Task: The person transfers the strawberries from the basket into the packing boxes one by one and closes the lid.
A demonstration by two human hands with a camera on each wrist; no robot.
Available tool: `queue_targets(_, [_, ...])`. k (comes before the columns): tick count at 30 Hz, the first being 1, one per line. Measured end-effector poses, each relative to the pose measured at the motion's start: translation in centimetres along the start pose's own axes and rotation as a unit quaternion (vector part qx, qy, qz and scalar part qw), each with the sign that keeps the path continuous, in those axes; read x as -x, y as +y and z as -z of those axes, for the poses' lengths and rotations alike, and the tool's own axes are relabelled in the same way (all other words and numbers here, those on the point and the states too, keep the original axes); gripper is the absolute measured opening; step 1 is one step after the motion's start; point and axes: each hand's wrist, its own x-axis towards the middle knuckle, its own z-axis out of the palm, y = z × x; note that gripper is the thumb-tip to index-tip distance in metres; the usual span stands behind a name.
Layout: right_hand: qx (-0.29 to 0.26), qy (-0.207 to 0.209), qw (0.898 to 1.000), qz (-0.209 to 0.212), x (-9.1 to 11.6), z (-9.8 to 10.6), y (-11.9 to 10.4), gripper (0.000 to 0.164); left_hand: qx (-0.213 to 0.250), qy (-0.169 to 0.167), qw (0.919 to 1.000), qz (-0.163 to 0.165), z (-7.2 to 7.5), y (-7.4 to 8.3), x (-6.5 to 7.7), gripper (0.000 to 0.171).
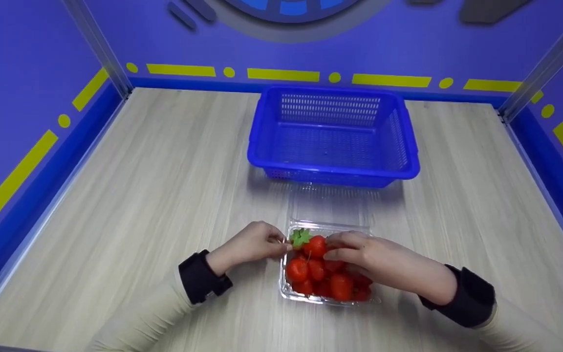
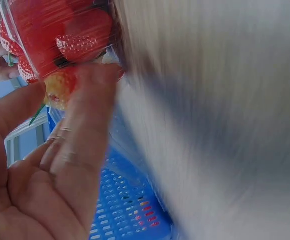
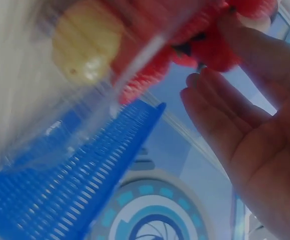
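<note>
In the head view a clear plastic container [image 1: 286,291], heaped with red strawberries [image 1: 342,286], stands at the near middle of the table. My left hand [image 1: 259,243] holds its left edge, thumb and index finger right at the wall beside a green leafy cap [image 1: 300,237]. The left wrist view puts a yellowish-red fruit [image 2: 58,92] between these fingers. Over the heap, my right hand [image 1: 377,256] pinches a red strawberry [image 3: 215,50] between thumb and fingers. Part of the heap is hidden beneath this hand. A pale yellow fruit [image 3: 87,42] shows through the plastic.
Just behind the container stands a blue perforated basket [image 1: 334,170]. The container's clear lid [image 1: 328,208] lies folded back toward it. Blue panels [image 1: 203,49] with yellow marks wall in the back and sides of the wooden table [image 1: 164,171].
</note>
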Motion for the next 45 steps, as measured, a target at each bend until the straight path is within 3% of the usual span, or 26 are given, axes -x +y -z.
queue_targets(5, [-0.027,0.028,0.999,0.018,-0.5,3.7,1.0,0.055,-0.023,0.010,0.9993,-0.029,2.7,0.7,1.0,0.032])
queue_targets(9, [-0.045,0.084,0.995,0.039,-2.2,8.1,3.2,0.057,-0.039,0.049,0.9964,-0.058,7.2,3.1,2.2,0.043])
queue_targets(13, [-0.053,0.102,0.993,0.032,-5.4,13.0,5.7,0.049,-0.042,0.124,0.9884,-0.076,12.3,6.9,2.5,0.053])
queue_targets(18, [-0.046,0.079,0.995,-0.041,-10.2,17.3,8.8,0.036,-0.039,0.198,0.9765,-0.077,17.6,11.1,0.5,0.052])
queue_targets(22, [-0.076,0.042,0.986,-0.140,-13.8,18.1,12.2,0.034,-0.048,0.206,0.9756,-0.059,20.2,12.2,-3.1,0.052])
queue_targets(27, [-0.127,-0.058,0.961,-0.237,-17.4,15.9,16.9,0.045,-0.066,0.183,0.9809,-0.005,21.4,11.0,-8.5,0.053])
queue_targets(32, [-0.164,-0.153,0.940,-0.257,-19.4,10.3,20.3,0.049,-0.095,0.193,0.9757,0.043,20.1,8.4,-12.2,0.051])
queue_targets(35, [-0.187,-0.200,0.927,-0.257,-20.0,6.5,21.1,0.049,-0.128,0.202,0.9674,0.086,18.7,6.9,-13.1,0.046])
queue_targets(38, [-0.192,-0.251,0.915,-0.252,-20.8,3.3,21.4,0.049,-0.126,0.200,0.9633,0.128,17.6,5.9,-13.4,0.041])
queue_targets(42, [-0.178,-0.317,0.896,-0.254,-21.7,0.8,21.4,0.049,-0.092,0.195,0.9641,0.155,16.8,5.4,-13.6,0.040])
queue_targets(45, [-0.185,-0.356,0.877,-0.265,-22.3,-0.1,21.6,0.050,-0.087,0.192,0.9634,0.167,16.7,5.4,-13.6,0.039])
